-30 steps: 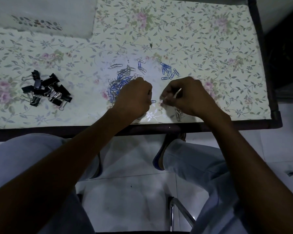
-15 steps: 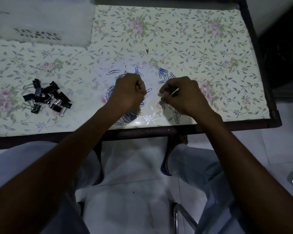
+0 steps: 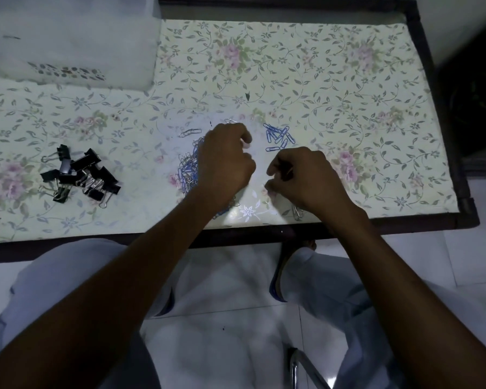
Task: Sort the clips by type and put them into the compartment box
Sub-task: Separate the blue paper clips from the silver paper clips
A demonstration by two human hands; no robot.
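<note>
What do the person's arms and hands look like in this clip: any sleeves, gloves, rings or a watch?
Both forearms are bare from wrist to frame edge: no sleeves show. The left hand and right hand are ungloved, and no ring, watch or bracelet shows on either, though the light is dim. The only clothing visible is the pale light-blue trousers over the knees below the table edge.

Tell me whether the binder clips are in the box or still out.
Out: the binder clips lie heaped on the table, apart from the box.
</note>
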